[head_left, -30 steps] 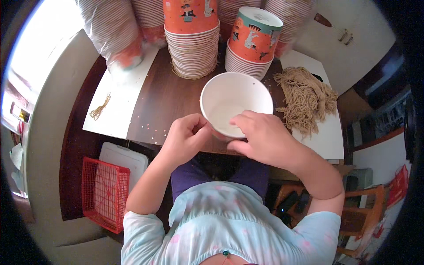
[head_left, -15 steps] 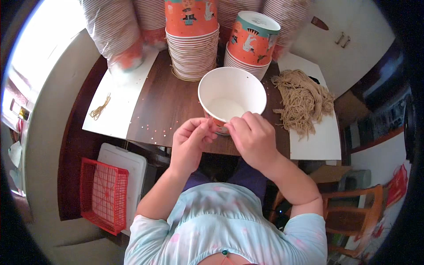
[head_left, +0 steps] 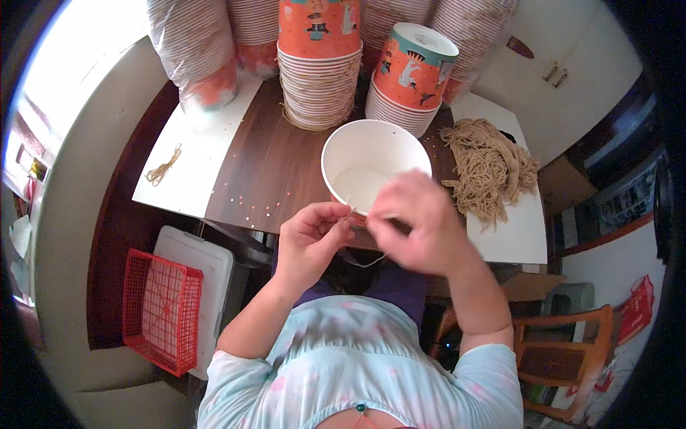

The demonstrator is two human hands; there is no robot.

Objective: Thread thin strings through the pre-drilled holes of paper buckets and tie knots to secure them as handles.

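Note:
A large paper bucket (head_left: pixel 357 150), white inside, stands at the table's front edge with its open mouth tilted toward me. At its near rim, my left hand (head_left: pixel 314 239) pinches a thin pale cord (head_left: pixel 368 265) between thumb and forefinger; a short end pokes up above the fingertips. My right hand (head_left: pixel 418 222), blurred by motion, is curled just right of the left fingertips, over the near-right rim. The cord seems to run into its fingers and sags in a loop below both hands. The bucket's near outer wall is mostly hidden by my hands.
Stacked orange buckets (head_left: pixel 318 79) and an upturned orange bucket (head_left: pixel 411 68) stand behind. A heap of tan cords (head_left: pixel 489 168) lies right, a small cord bundle (head_left: pixel 164 166) left. Tiny light dots (head_left: pixel 250 207) speckle the table. A red basket (head_left: pixel 163 311) stands lower left, a wooden chair (head_left: pixel 557 357) lower right.
My right hand has lifted and turned away from the rim. A cord loop now shows below the hands. My left hand stays pinched near the rim; the whole view has shifted slightly.

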